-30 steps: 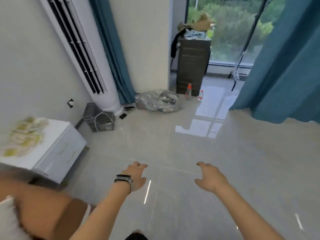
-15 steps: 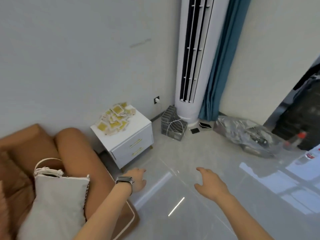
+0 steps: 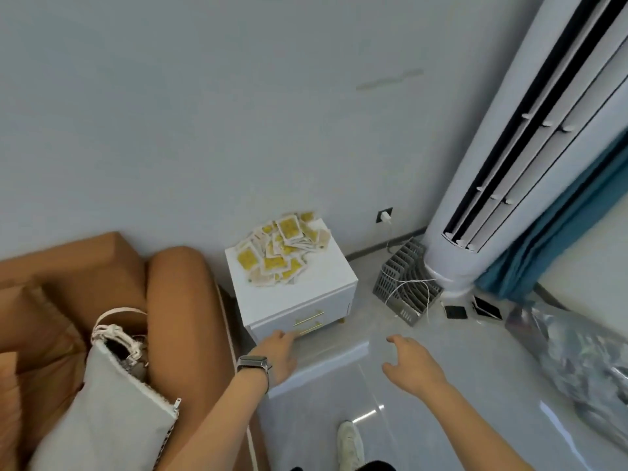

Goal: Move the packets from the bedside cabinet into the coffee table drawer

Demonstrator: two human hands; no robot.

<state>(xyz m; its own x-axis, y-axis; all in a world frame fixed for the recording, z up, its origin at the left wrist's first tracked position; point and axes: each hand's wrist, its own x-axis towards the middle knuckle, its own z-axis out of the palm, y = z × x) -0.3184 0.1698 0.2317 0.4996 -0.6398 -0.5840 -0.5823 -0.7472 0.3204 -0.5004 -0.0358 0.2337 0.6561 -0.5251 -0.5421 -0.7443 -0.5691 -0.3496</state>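
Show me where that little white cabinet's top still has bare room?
The cabinet top is bare along its front edge and right corner, past the packets. The back, toward the wall, is heaped. Both hands, left and right, are empty.

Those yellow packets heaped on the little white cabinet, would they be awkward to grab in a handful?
Probably. The packets look thin and flat, so likely light and somewhat floppy. They lie loose and overlapping at odd angles on the bedside cabinet, so a handful may slide apart and shed a few. Their surfaces look smooth, perhaps slippery. Both the left hand and right hand are empty, so scooping with both seems safer.
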